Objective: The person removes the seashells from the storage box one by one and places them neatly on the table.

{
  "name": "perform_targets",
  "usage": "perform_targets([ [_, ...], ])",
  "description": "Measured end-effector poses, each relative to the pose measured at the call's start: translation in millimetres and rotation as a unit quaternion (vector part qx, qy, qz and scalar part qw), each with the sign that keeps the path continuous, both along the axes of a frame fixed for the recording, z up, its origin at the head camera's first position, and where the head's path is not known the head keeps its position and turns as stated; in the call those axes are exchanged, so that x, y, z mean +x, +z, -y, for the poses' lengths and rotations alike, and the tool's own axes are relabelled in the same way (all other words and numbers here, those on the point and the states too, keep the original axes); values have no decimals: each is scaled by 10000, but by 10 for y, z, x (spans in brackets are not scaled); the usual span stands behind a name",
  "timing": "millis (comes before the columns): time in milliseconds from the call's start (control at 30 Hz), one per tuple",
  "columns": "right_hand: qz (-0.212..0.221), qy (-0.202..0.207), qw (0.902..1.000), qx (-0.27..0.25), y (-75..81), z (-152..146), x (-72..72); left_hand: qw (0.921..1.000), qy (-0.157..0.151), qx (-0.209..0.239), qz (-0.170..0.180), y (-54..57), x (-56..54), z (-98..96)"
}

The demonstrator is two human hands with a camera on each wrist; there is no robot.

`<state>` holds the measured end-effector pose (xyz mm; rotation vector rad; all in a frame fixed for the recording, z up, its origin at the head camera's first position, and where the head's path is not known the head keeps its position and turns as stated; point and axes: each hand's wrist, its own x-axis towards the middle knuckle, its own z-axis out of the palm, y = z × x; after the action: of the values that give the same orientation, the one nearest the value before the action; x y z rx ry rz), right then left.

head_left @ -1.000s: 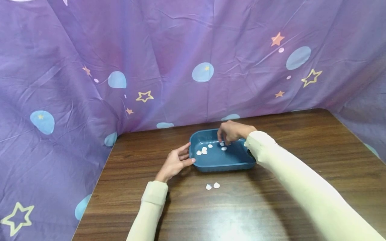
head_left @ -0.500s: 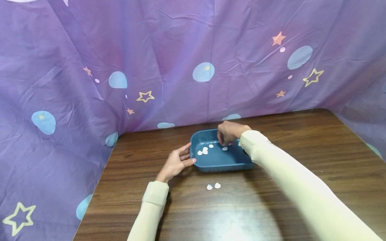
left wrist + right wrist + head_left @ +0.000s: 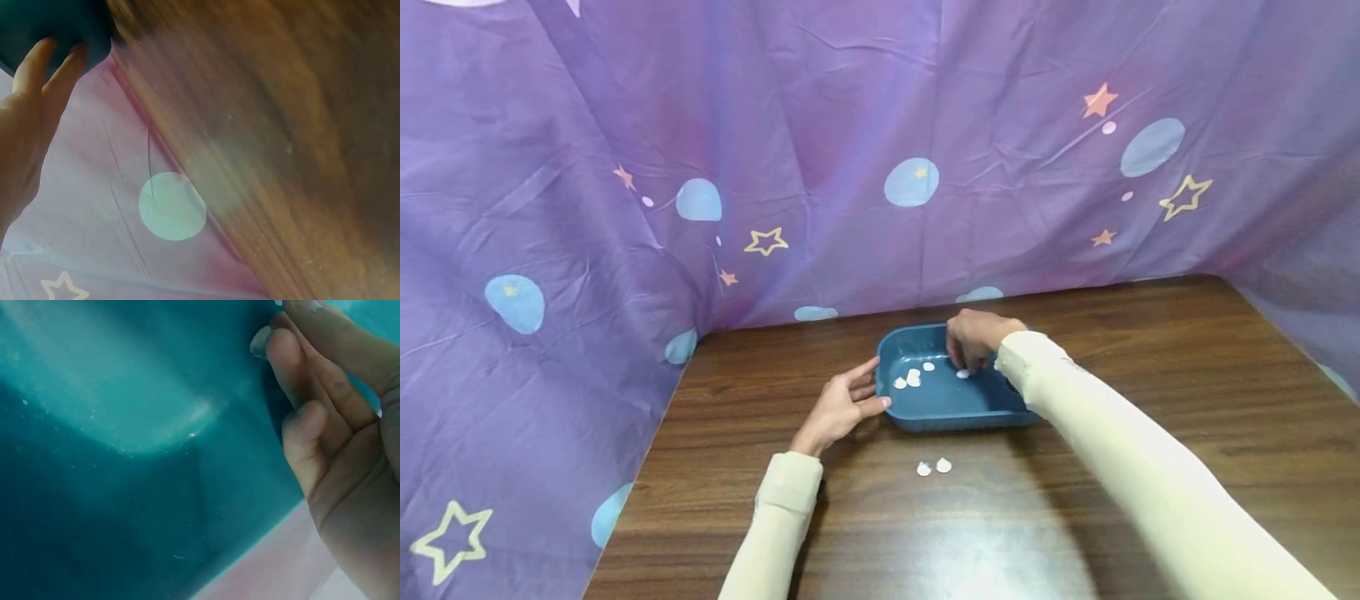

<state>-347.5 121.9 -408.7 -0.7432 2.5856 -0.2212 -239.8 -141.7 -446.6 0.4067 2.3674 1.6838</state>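
A blue rectangular tray (image 3: 955,421) holds several small white shell-like pieces (image 3: 913,377). My left hand (image 3: 838,407) is at its left end, thumb on the front corner of the rim and fingers stretched along the outer wall. In the left wrist view two straight fingers (image 3: 62,65) touch the tray (image 3: 75,19). My right hand (image 3: 977,336) reaches down inside the tray with bent fingers, close to a white piece (image 3: 962,374). The right wrist view has a white piece (image 3: 259,342) right by the curled fingers (image 3: 287,356); the thumb tip is near the frame's top, so I cannot tell what it pinches.
Two more white pieces, one on the left (image 3: 924,469) and one on the right (image 3: 943,466), lie on the brown wooden table (image 3: 865,533) in front of the tray. Behind the table hangs a purple curtain (image 3: 835,167) with stars and blue shapes.
My right hand has shifted slightly within the tray, and its fingers now hide white pieces that showed a second ago. The left hand stays at the tray's left end.
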Motion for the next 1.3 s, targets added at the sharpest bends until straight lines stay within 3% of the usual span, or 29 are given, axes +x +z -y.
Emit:
perform_targets([
  [267,-507,578,9968,206,-49,30,-7,9999,80,-84,-6,11,-12,-6],
  [1300,-533,380,9966,509,-51,149,69,9999,69,-124,-13,-19,-20,5],
])
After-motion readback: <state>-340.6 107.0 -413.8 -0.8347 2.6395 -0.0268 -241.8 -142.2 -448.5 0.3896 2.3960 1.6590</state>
